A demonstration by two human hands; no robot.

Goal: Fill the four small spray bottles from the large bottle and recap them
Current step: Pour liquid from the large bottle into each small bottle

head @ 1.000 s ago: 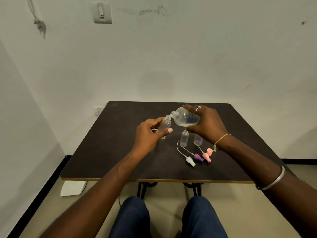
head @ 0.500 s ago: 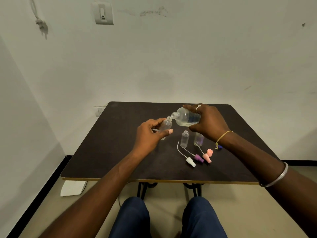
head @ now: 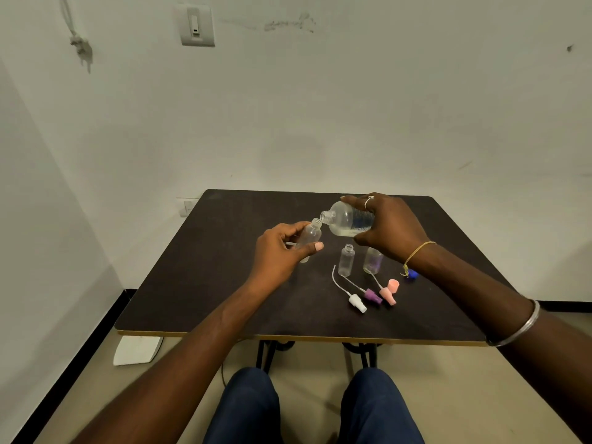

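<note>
The small bottle [head: 310,235] being filled is off the table, up in the left hand [head: 282,254], whose thumb and fingers curl round its clear body. Its open neck leans a little toward the large bottle [head: 347,219]. The right hand [head: 389,229] grips that one from above, tipped almost onto its side, with its uncapped mouth right at the small neck. Liquid pools along the large bottle's lower side, but whether any is running across is too fine to make out.

Just beneath the right hand, two more small bottles stand open on the table [head: 224,267]: a clear one [head: 346,261] and a purple-tinted one [head: 372,261]. A fourth is not in sight. Nearer the person lie three spray tops with their thin tubes, white [head: 357,302], purple [head: 371,295] and pink [head: 387,296], with a pink cover [head: 393,285] just beside them. A blue cap [head: 412,274] sits by the right wrist, probably the large bottle's own.

This looks like the pouring step for one small bottle, early to midway through the job, since no bottle in view is capped. The next move calls for a slow, steady tilt with the two mouths kept lined up — the opening is narrow and a slight drift would spill onto the table. The pour should level off before the neck fills, leaving room for a tube to go in.
</note>
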